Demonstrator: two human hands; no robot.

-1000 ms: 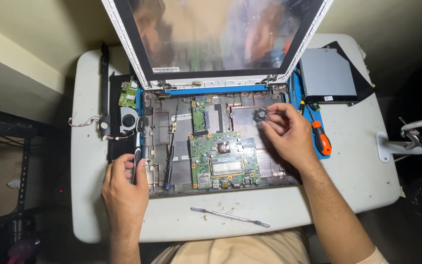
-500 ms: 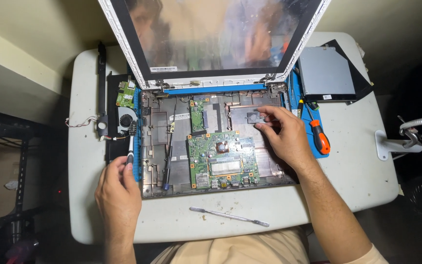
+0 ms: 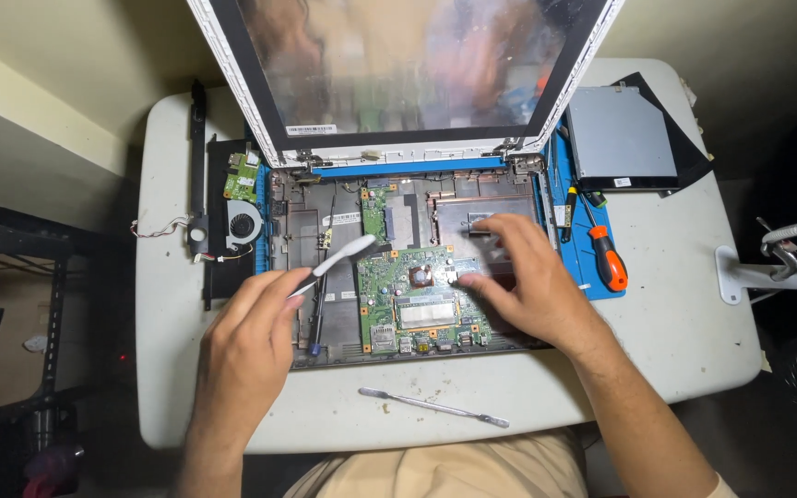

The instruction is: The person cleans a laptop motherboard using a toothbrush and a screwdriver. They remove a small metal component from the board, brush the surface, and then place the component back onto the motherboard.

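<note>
Head view: seen from above, over a rounded white plastic table (image 3: pixel 657 369).
Container: opened black laptop base (image 3: pixel 398 267) lying flat on a blue work mat (image 3: pixel 592 277), screen lid (image 3: pixel 408 74) tilted up at the far edge, glossy and blurred with reflections.
Contents: green rectangular motherboard (image 3: pixel 417 304) with a copper-coloured chip near its top and a silvery memory strip lower down; a smaller green board (image 3: pixel 375 210) behind it; dark bare compartments on either side.
Left hand (image 3: pixel 246 346): fingers pinched together on a slim white plastic pry tool (image 3: pixel 334 261), tip slanting up over the base just left of the motherboard.
Right hand (image 3: pixel 528 286): fingers spread apart, flat, resting on the motherboard's right edge and the dark compartment beside it; grasping nothing visible.
Left of base: round grey cooling fan (image 3: pixel 242 224), small green circuit board (image 3: pixel 242 172).
Right of base: orange-handled screwdriver (image 3: pixel 607 258), flat grey metal drive (image 3: pixel 620 138).
Near edge: thin metal spudger (image 3: pixel 434 407), lying apart from both hands.
</note>
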